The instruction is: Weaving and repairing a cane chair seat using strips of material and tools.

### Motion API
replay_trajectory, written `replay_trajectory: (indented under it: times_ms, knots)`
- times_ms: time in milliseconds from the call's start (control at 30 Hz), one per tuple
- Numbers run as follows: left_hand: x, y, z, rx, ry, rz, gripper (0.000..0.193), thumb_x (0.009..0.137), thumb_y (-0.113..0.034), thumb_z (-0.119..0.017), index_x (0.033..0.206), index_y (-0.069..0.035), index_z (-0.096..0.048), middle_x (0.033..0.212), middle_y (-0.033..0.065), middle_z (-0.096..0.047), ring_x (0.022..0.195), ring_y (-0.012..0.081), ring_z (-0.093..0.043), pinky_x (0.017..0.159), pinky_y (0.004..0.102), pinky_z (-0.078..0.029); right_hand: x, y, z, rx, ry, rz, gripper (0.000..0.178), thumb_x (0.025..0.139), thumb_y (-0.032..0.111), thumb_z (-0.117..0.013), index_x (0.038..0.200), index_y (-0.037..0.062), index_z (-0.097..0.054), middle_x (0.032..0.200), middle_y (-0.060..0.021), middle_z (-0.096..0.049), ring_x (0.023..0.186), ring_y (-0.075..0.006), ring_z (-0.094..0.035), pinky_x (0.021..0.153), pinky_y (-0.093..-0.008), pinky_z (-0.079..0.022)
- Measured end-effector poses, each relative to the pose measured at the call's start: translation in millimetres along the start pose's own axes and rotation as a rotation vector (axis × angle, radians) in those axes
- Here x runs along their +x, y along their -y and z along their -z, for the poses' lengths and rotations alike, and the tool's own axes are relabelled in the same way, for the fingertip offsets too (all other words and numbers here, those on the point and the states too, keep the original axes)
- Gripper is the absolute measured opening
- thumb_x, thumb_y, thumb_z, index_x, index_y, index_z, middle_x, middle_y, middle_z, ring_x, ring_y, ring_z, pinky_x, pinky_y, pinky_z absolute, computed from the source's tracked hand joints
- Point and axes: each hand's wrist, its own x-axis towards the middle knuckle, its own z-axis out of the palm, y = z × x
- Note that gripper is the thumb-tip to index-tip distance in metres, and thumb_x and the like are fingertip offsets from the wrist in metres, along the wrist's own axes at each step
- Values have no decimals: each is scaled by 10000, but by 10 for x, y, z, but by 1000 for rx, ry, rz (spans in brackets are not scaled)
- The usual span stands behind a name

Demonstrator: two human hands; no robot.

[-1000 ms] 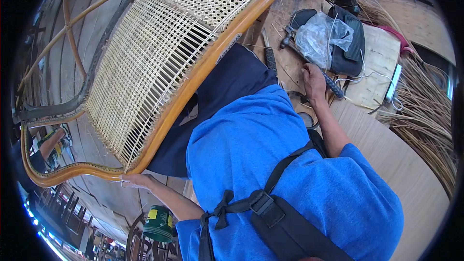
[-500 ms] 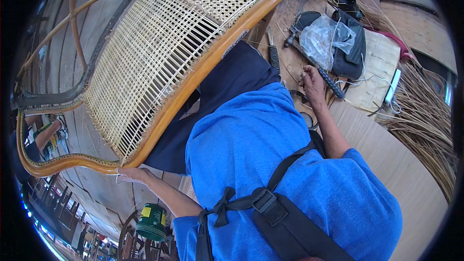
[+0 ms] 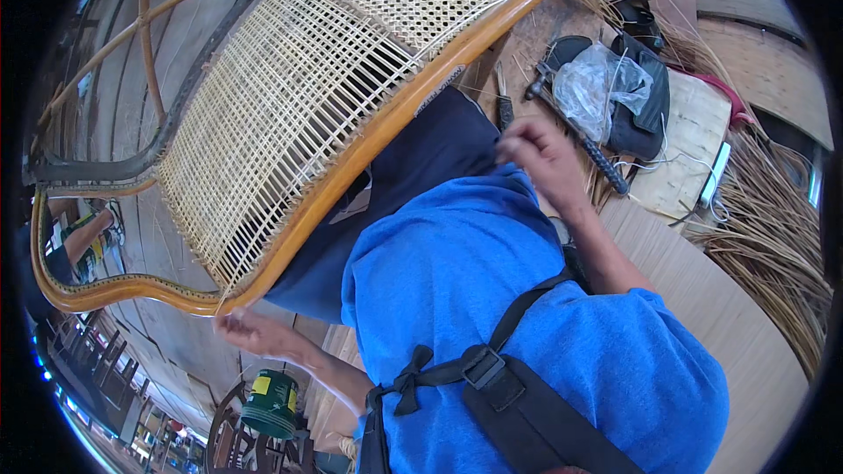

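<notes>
A chair frame of varnished wood [image 3: 351, 158] lies tilted across my lap, holding a woven cane panel [image 3: 272, 88]. Open gaps show in the weave along its lower edge and near the middle. My left hand [image 3: 253, 333] is closed just under the frame's lower corner, where a pale cane strand [image 3: 225, 295] crosses the wood to my fingers. Over my right thigh, my right hand [image 3: 551, 165] is raised with curled fingers, slightly blurred; what they hold, if anything, cannot be made out. Beside it lies a hammer [image 3: 601, 158] with a dark grip.
To the right are a clear plastic bag [image 3: 597, 92], a dark pouch [image 3: 645, 123], a white device with a cord [image 3: 716, 174] and a long bundle of cane strips [image 3: 773, 211]. A green bucket [image 3: 270, 404] stands lower left. Another person's arm [image 3: 88, 237] shows far left.
My right hand has moved up and left, from beside the hammer to above my thigh. My left hand has dropped slightly away from the frame's corner. The view has shifted a little.
</notes>
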Motion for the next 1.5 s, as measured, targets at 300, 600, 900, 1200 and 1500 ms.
replay_trajectory:
  times_ms: [300, 600, 900, 1200, 1500]
  knots:
    - [-684, -1108, -662, -963, 1408, 447, 215, 892, -150, -586, 1030, 15, -597, 886, 67, -620, 785, 120, -585, 753, 249, -475, 103, 313, -766, 39, 481, 344, 75, 826, 83, -617, 886, 39, -630, 904, -50, -589, 910, -158, -539, 811, -282, -430]
    - [-800, -1073, -896, -904, 1534, 572, 197, 883, -164, -599, 995, -5, -568, 827, 48, -595, 715, 103, -577, 681, 231, -463, 211, 75, -706, 292, 511, -19, 138, 834, 108, -619, 924, 4, -639, 910, -41, -590, 904, -118, -543, 792, -253, -437]
    - [-850, -1123, -1015, -889, 1460, 632, 197, 903, -153, -555, 1032, -5, -559, 798, 33, -575, 687, 100, -563, 669, 231, -456, 1318, -501, 938, -177, -416, -73, 208, 863, 188, -599, 986, 29, -650, 697, 17, -579, 578, -57, -508, 489, -195, -388]
    - [-946, -1091, -1104, -874, 1486, 653, 168, 899, -107, -539, 1028, -2, -563, 852, 44, -596, 719, 110, -581, 680, 239, -464, 1053, -640, 1315, -298, -462, -27, 219, 860, 201, -599, 972, 18, -644, 704, 0, -592, 575, -64, -514, 513, -215, -404]
    - [-978, -1116, -1190, -776, 1579, 604, 94, 902, -98, -518, 953, -30, -558, 887, 52, -608, 726, 112, -600, 673, 228, -463, -99, -1174, 1534, -559, -452, -398, 258, 875, 267, -554, 905, 23, -634, 653, -79, -605, 588, -122, -584, 556, -283, -454]
